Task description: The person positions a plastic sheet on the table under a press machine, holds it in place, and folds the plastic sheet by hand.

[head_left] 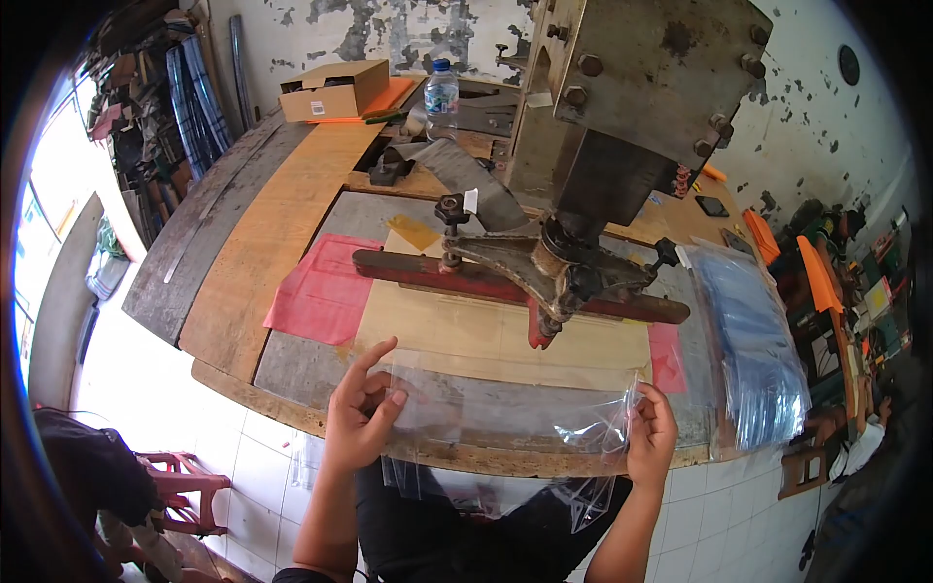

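Note:
A clear plastic sheet (505, 413) is stretched between my two hands over the table's front edge, its lower part hanging above my lap. My left hand (362, 413) grips its left side between the thumb and curled fingers, with the index finger raised. At the right corner, my right hand (651, 437) pinches the sheet, which creases and shines there. Just beyond the sheet lies a cream-coloured board (505, 335) on the press bed. Above it sits the long red bar (418, 269) of a heavy metal press (603, 175).
Pink sheets (326, 291) stick out left of the board. A stack of clear bluish plastic (753, 340) lies on the right. Further back stand a cardboard box (335, 89) and a water bottle (441, 102). A red stool (185, 491) and a person (97, 476) are at lower left.

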Demonstrator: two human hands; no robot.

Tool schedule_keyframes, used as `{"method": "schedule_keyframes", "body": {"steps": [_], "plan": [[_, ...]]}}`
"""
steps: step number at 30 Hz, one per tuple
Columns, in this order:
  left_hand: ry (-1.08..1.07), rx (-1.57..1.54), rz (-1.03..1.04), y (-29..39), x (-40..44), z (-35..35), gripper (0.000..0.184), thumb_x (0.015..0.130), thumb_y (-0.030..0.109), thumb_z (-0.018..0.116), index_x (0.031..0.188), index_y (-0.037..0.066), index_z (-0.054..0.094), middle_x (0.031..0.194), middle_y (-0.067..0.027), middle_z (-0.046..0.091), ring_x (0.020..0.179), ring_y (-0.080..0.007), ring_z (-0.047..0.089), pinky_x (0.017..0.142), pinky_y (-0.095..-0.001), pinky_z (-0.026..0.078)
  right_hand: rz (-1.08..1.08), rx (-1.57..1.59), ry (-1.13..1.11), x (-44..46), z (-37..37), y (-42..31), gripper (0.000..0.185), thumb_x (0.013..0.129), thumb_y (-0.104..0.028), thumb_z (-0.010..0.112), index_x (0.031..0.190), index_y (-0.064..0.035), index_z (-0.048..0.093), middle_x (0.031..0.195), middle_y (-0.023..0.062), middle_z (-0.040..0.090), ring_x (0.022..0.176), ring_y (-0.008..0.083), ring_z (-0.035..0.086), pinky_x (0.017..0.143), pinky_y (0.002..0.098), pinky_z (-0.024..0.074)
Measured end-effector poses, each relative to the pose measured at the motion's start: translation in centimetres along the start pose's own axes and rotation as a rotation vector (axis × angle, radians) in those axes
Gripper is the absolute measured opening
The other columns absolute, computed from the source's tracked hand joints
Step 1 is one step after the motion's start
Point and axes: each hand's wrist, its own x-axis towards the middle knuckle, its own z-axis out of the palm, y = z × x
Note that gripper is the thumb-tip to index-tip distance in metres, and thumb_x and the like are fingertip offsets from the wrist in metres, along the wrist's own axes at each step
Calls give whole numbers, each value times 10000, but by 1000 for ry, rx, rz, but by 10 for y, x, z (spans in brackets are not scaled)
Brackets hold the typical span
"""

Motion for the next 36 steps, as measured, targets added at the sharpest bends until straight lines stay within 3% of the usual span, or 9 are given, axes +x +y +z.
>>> {"method": "schedule_keyframes", "body": {"steps": [7,9,25,27,36], "plan": [[-11,-20,-14,4,1,2,639,966,86,660,1546,-46,427,784,40,551,693,-34,489,632,-199,356,-24,-36,5,0,0,1,335,1016,-79,665,1338,0,617,865,-45,525,715,7,462,616,172,350],[-12,-26,32,-1,2,1,627,942,-10,616,1545,-23,443,853,5,698,643,11,440,610,-166,341,-26,-31,6,0,-1,0,336,1011,-68,660,1338,0,617,863,-46,520,711,7,453,614,171,343],[-30,-47,5,4,1,3,670,958,22,653,1576,-20,398,852,13,653,687,-8,468,640,-170,363,-22,-6,28,-1,2,-2,352,994,-18,644,1344,1,614,874,-37,533,708,4,468,616,167,351],[-34,-56,8,2,1,3,676,960,26,658,1580,-18,393,852,19,639,690,-8,462,639,-171,359,20,-20,21,-2,1,-6,360,1012,-127,676,1335,11,596,884,-31,556,785,51,488,703,204,376],[-29,-59,10,-1,1,3,691,948,4,645,1588,-10,386,817,50,574,677,-3,428,628,-178,338,14,-52,26,-2,1,-6,367,1014,-141,669,1339,11,594,874,-35,537,782,49,476,696,207,363]]}}
